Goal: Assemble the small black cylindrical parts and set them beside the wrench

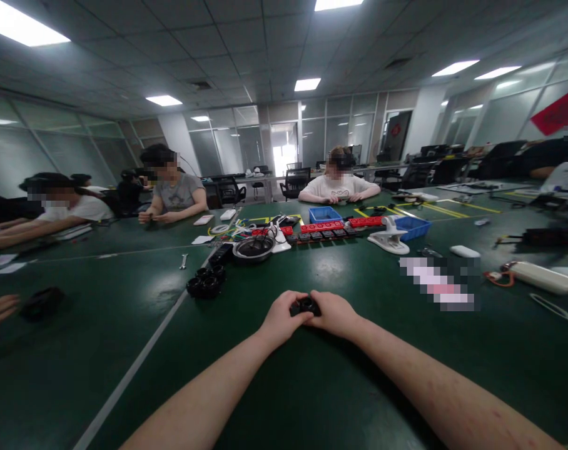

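A small black part [306, 305] with a round opening is held between my two hands, low over the green table [265, 387]. My left hand [284, 320] grips its left side, fingers closed round it. From the right, my right hand [333, 314] is closed on the same part, and the thumbs nearly touch in front of it. The fingers cover much of its outline. To the left of my hands lies a cluster of black round parts [206, 282].
Beyond my hands are a black round tray [254, 248], red strips [321, 225], a white clamp stand [390, 237] and blue bins [325, 215]. A wrench [184, 261] lies left. Another person's hand [0, 309] reaches in at the left edge. A white cylinder [544, 277] lies right.
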`<state>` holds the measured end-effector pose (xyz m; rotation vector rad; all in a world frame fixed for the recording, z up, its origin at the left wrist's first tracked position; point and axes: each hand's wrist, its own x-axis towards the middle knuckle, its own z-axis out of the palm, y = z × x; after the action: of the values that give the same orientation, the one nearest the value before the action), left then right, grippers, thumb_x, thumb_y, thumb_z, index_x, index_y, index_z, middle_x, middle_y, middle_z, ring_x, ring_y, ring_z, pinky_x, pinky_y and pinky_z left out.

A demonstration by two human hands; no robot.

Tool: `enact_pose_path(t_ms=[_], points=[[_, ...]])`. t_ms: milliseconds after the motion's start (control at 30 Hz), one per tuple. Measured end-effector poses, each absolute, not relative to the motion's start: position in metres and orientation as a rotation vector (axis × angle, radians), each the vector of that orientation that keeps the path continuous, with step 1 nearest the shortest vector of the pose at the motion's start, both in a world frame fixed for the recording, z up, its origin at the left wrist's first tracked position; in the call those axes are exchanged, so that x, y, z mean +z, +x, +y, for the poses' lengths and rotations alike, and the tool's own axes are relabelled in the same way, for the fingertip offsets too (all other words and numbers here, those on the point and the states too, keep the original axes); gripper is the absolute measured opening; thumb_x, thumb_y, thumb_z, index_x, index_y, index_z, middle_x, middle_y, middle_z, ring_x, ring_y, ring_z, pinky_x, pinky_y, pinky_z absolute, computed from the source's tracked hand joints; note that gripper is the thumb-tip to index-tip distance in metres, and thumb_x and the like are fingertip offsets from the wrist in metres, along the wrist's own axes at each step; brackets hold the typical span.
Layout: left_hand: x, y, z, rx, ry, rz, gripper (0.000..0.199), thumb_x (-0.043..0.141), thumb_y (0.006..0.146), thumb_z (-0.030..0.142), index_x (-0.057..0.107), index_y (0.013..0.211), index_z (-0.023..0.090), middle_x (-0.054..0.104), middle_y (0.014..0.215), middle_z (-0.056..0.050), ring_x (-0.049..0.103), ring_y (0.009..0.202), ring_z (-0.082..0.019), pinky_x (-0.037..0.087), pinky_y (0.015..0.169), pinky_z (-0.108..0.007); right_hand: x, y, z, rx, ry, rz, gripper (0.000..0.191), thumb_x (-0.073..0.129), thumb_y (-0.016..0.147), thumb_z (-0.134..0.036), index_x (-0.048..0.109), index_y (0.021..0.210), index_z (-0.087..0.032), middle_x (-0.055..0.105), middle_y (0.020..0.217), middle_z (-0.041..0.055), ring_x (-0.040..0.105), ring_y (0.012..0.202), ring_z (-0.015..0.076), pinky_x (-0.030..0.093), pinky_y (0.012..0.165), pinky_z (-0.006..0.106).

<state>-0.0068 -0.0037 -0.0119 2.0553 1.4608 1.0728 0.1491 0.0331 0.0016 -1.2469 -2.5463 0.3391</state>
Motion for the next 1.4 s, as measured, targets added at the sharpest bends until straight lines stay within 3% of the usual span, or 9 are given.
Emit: enact_pose_path(t_ms=[167,333,567,667,767,1000,1100,1267,1400], points=[[-0.004,-0.011,-0.005,1.037,2.06,1.337,0.035,0.065,0.067,0.018,0.057,0.101,0.021,0.057,0.096,-0.003,0.053,0.088,-0.018,0.043,0.074,-0.029,0.003,0.158,0.042,0.618,-0.945,-2.606,0.037,0.062,0.065,-0.036,0.055,0.096,-0.016,0.06,0.089,0.0059,0.055,0.079,0.0197,0.039,0.066,0.026],[0.001,-0.011,-0.006,0.969,2.041,1.299,0.035,0.065,0.067,0.02,0.058,0.101,0.022,0.058,0.096,-0.003,0.053,0.09,-0.019,0.041,0.077,-0.029,0.003,0.167,0.053,1.0,-0.882,-2.61,0.022,0.059,0.069,-0.03,0.057,0.084,-0.014,0.06,0.077,0.0015,0.054,0.069,0.015,0.038,0.057,0.022],[-0.005,-0.007,-0.006,1.003,2.023,1.457,0.026,0.067,0.064,0.024,0.058,0.088,0.019,0.055,0.086,-0.001,0.052,0.081,-0.017,0.041,0.071,-0.028,0.003,0.15,0.036,0.304,-1.26,-2.642,0.042,0.058,0.064,-0.053,0.059,0.084,-0.016,0.061,0.078,0.0082,0.056,0.07,0.0222,0.037,0.058,0.028],[-0.002,-0.008,-0.009,0.999,2.048,1.453,0.025,0.066,0.066,0.026,0.057,0.089,0.02,0.055,0.086,-0.001,0.052,0.081,-0.018,0.041,0.071,-0.028,0.007,0.148,0.032,0.255,-1.291,-2.68,0.053,0.055,0.063,-0.06,0.058,0.091,-0.016,0.061,0.082,0.0102,0.057,0.073,0.0246,0.039,0.061,0.03],[0.002,-0.011,-0.011,0.983,2.092,1.379,0.028,0.063,0.069,0.025,0.058,0.096,0.021,0.056,0.089,-0.002,0.052,0.085,-0.018,0.041,0.075,-0.029,0.009,0.155,0.035,0.43,-1.164,-2.682,0.053,0.062,0.06,-0.055,0.056,0.096,-0.016,0.061,0.088,0.0086,0.056,0.077,0.0234,0.039,0.063,0.029],[0.005,-0.011,-0.011,0.976,2.088,1.298,0.034,0.062,0.07,0.022,0.057,0.103,0.024,0.058,0.095,-0.002,0.052,0.09,-0.018,0.04,0.079,-0.028,0.006,0.168,0.049,1.052,-0.898,-2.533,0.024,0.06,0.068,-0.028,0.057,0.088,-0.015,0.059,0.079,0.001,0.053,0.071,0.0146,0.039,0.06,0.022],[0.002,-0.008,-0.012,0.997,2.062,1.38,0.033,0.065,0.067,0.023,0.058,0.099,0.022,0.057,0.092,-0.002,0.053,0.087,-0.018,0.041,0.077,-0.029,0.003,0.161,0.045,0.914,-1.031,-2.532,0.025,0.062,0.065,-0.031,0.055,0.083,-0.015,0.058,0.074,0.0006,0.052,0.066,0.014,0.036,0.054,0.021],[-0.003,-0.006,-0.012,1.049,2.008,1.572,0.029,0.066,0.065,0.022,0.058,0.093,0.02,0.055,0.086,-0.001,0.052,0.08,-0.018,0.041,0.072,-0.029,0.002,0.145,0.031,0.31,-1.313,-2.523,0.031,0.059,0.066,-0.043,0.053,0.081,-0.016,0.059,0.076,0.0054,0.054,0.068,0.0187,0.036,0.057,0.025],[-0.002,-0.008,-0.012,1.04,2.045,1.498,0.031,0.064,0.066,0.02,0.057,0.097,0.021,0.056,0.09,-0.002,0.053,0.085,-0.018,0.041,0.076,-0.03,0.005,0.148,0.03,0.373,-1.118,-2.576,0.044,0.064,0.061,-0.045,0.054,0.093,-0.016,0.058,0.089,0.0077,0.054,0.081,0.0218,0.039,0.068,0.029]])
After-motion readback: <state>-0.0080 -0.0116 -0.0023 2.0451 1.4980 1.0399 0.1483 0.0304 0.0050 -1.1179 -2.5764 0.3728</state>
